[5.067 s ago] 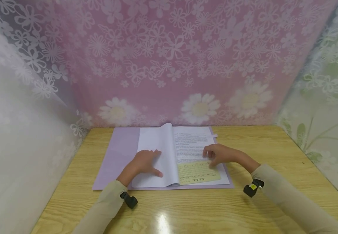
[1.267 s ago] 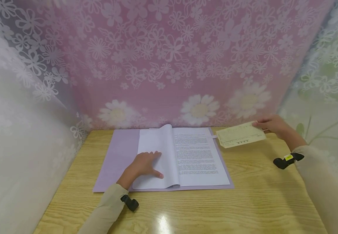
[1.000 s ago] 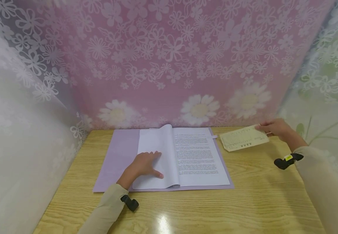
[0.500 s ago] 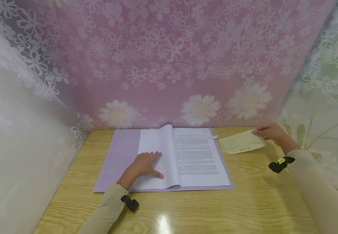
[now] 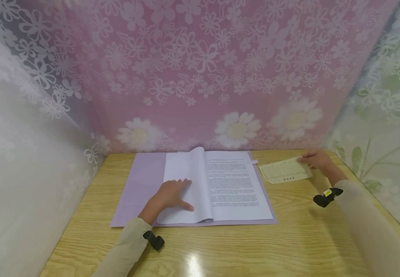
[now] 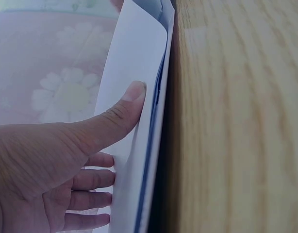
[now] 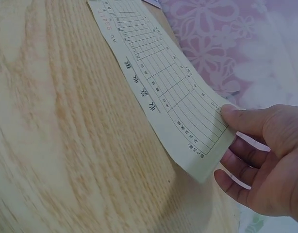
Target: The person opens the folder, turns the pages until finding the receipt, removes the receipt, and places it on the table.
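A pale yellow receipt slip (image 5: pixel 284 171) with a printed grid is pinched at its far right corner by my right hand (image 5: pixel 319 162). In the right wrist view the thumb lies on top of the receipt slip (image 7: pixel 178 102) and the fingers curl below it. My left hand (image 5: pixel 170 194) rests with spread fingers on the folded-over white pages (image 5: pixel 200 181). Beside them lies a printed page (image 5: pixel 236 192), all inside an open lilac folder (image 5: pixel 141 181). In the left wrist view the thumb and fingers of the left hand (image 6: pixel 91 141) press flat on the white sheet (image 6: pixel 134 53).
The folder lies on a wood-grain table (image 5: pixel 241 250) near its back edge. A small white tab (image 5: pixel 254 162) sticks out at the folder's right. Floral curtains (image 5: pixel 193 77) close off the back and both sides.
The receipt slip has left the printed page for the table's right side, gripped by my right hand. Over the last second it has come lower, towards the table. The left hand keeps its place.
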A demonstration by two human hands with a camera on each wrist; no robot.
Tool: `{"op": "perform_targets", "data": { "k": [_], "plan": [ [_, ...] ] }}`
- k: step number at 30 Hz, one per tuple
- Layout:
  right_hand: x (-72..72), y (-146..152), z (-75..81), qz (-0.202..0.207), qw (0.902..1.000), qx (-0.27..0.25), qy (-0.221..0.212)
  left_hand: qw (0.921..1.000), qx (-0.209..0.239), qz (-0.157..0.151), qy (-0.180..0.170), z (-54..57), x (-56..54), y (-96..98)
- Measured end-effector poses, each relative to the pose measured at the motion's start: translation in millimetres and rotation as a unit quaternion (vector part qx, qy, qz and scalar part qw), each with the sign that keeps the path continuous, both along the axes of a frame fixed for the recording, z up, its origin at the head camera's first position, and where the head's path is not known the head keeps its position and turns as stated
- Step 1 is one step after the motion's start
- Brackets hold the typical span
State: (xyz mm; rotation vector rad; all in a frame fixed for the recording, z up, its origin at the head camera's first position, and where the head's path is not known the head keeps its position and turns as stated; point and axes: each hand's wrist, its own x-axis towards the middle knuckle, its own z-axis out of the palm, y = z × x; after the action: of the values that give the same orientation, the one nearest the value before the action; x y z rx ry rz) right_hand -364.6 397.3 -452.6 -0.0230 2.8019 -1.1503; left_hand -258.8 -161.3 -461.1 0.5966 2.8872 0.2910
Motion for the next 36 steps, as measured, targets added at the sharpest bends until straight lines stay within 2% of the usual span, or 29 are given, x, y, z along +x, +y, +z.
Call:
{"op": "perform_targets", "data": {
  "k": [7, 17, 26, 31, 36],
  "plan": [
    [1.2, -1.0, -5.7, -0.032, 0.9994, -0.01, -0.008, 1.0, 0.004, 0.001, -0.004, 1.7, -1.1, 0.2],
    [-0.3, 3.4, -15.0, -0.048, 0.9987, 0.0, -0.019, 0.9999, 0.008, 0.0, -0.007, 3.3, -0.4, 3.2],
    [0.6, -1.0, -21.5, -0.062, 0.998, 0.011, 0.011, 0.9999, 0.01, 0.003, -0.01, -0.7, -0.3, 2.8],
    [-0.4, -2.9, -25.3, -0.069, 0.9975, 0.008, 0.012, 1.0, 0.002, 0.007, -0.005, -6.0, -1.9, 0.9],
    [-3.7, -2.4, -27.7, -0.073, 0.9973, 0.009, 0.01, 1.0, 0.005, 0.007, -0.004, -4.9, -2.8, 1.0]
  ]
}}
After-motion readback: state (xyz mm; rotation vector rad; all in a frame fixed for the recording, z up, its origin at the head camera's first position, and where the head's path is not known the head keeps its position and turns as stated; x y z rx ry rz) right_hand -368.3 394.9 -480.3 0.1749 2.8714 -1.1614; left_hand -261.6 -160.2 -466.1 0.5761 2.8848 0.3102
